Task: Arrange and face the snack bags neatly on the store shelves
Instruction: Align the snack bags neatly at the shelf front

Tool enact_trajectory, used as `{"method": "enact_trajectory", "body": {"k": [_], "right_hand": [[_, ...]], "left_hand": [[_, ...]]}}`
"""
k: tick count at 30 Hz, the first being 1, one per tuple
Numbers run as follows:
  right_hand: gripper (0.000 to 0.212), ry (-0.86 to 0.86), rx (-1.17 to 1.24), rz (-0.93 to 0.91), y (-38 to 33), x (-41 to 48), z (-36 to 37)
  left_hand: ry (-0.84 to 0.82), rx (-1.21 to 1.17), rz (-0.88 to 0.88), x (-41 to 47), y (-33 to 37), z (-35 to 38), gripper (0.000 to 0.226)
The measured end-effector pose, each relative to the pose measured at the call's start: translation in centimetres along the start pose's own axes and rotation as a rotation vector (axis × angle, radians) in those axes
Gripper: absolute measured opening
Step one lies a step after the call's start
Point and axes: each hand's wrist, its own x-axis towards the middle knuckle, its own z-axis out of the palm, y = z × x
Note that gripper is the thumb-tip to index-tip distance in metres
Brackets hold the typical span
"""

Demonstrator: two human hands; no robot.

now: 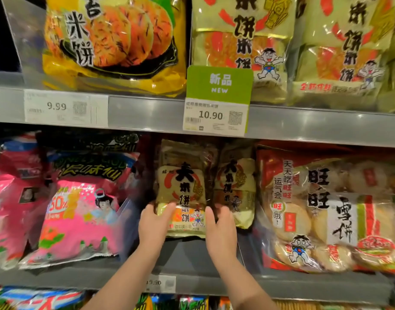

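Note:
A small gold rice-cracker bag [183,189] stands upright on the middle shelf [192,256], its printed front toward me. My left hand [154,222] grips its lower left edge, thumb across the front. On the other side, my right hand [219,224] holds the lower right edge. A second gold bag [236,189] of the same kind stands just to the right, turned slightly and partly behind my right fingers.
Pink snack bags [78,220] lean at the left and a large red-and-clear rice-cracker bag [326,215] sits at the right. The upper shelf holds a yellow bag [116,41] and gold-green bags [243,36]. Price tags [214,115] hang on the shelf rail.

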Motion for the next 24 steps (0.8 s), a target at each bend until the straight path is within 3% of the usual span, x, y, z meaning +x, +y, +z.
{"method": "enact_trajectory", "body": {"k": [5, 9, 14, 18, 24], "right_hand": [[0.038, 0.324, -0.28, -0.13, -0.6, 0.8, -2.4], [0.054, 0.125, -0.626, -0.052, -1.5, 2.3, -3.3], [0.073, 0.036, -0.528, 0.087, -3.1, 3.8, -3.9], [0.102, 0.172, -0.196, 0.228, -3.3, 4.9, -3.9], [0.095, 0.146, -0.484, 0.116, -2.6, 5.4, -3.1]], "left_hand": [[0.039, -0.165, 0.052, -0.6, -0.2, -0.7, 0.047], [0.047, -0.21, 0.114, -0.9, 0.2, -0.9, 0.027], [0.038, -0.234, 0.144, -2.1, 1.2, -1.2, 0.024], [0.014, -0.247, 0.138, -2.1, 0.8, -1.4, 0.015], [0.002, -0.281, 0.155, -2.6, 0.9, -2.0, 0.013]]}}
